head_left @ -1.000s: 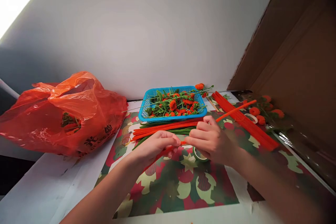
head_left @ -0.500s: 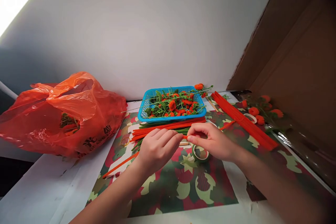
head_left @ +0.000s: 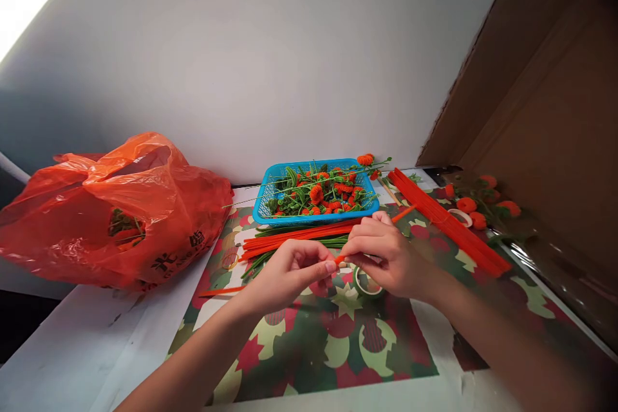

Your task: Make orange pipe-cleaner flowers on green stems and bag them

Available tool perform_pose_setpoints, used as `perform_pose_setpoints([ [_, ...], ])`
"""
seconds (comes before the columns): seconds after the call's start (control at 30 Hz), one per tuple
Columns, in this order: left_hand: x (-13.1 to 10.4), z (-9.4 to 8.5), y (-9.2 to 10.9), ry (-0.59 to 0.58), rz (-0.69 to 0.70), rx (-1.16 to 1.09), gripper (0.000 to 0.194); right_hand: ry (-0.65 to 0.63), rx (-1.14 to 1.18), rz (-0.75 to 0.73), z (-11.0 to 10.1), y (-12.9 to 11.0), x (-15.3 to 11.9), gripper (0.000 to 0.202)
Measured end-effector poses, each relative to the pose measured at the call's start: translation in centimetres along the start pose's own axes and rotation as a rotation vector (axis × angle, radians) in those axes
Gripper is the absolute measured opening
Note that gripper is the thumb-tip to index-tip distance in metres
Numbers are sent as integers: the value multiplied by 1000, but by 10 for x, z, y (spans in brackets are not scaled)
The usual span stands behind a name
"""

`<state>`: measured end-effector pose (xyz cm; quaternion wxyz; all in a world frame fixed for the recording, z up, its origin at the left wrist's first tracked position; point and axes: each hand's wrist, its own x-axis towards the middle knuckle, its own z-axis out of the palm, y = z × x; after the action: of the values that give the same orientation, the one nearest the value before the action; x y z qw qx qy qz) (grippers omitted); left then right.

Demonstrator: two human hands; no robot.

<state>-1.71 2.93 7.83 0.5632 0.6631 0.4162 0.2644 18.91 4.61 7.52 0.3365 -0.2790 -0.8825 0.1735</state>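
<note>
An orange fuzzy stem [head_left: 339,259] runs between my two hands over the patterned sheet. My left hand [head_left: 294,273] pinches it between thumb and fingers, and one end sticks out to the left past the wrist. Curled round the same stem, my right hand [head_left: 379,251] leaves its other end pointing up to the right. Behind the hands lie a bundle of red-orange stems [head_left: 294,235] and some green stems [head_left: 261,264]. A roll of green tape [head_left: 360,286] sits just below my right hand, which partly covers it.
A blue basket [head_left: 316,217] holds orange flowers with green stems. At left stands a red plastic bag [head_left: 140,199]. Toward the right are a thick red stem bundle [head_left: 449,222], a white ring [head_left: 461,217], loose orange flowers [head_left: 466,205] and a cardboard wall [head_left: 545,77].
My left hand has turned, so its thumb now shows. The fingers of my right hand have curled further over the stem. The stem's left end has swung up and its right end shows higher.
</note>
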Motion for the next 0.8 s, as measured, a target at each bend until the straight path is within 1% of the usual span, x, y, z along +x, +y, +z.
perform_pose_setpoints([
  [0.07,1,-3,1,-81,-58,-88,25,-9,-44,-29,0,-1,0,22],
  [0.1,2,-4,0,-82,-62,-60,25,-29,-46,-7,0,-1,0,22],
  [0.13,1,-4,0,-48,-41,18,25,-49,-31,39,-1,-2,0,21],
  [0.17,1,-3,0,9,9,138,23,-68,1,100,-1,-3,0,20],
  [0.2,0,-1,-1,81,95,284,20,-83,46,171,-1,-4,0,19],
  [0.23,0,0,-2,161,212,441,16,-94,107,242,-1,-5,0,18],
  [0.33,-1,4,-7,353,616,865,7,-117,369,445,0,-7,1,18],
  [0.4,-2,5,-11,423,807,1051,8,-140,553,556,1,-7,2,19],
  [0.47,-2,3,-14,446,917,1154,10,-156,682,635,2,-5,2,20],
  [0.53,-2,2,-14,445,984,1215,14,-162,757,695,3,-4,3,20],
  [0.6,-3,1,-14,441,1016,1263,15,-172,800,761,4,-3,3,20],
  [0.7,-3,1,-12,431,1017,1293,14,-194,821,842,5,-3,3,19],
  [0.8,-3,2,-11,431,1002,1300,12,-197,816,875,5,-4,3,18],
])
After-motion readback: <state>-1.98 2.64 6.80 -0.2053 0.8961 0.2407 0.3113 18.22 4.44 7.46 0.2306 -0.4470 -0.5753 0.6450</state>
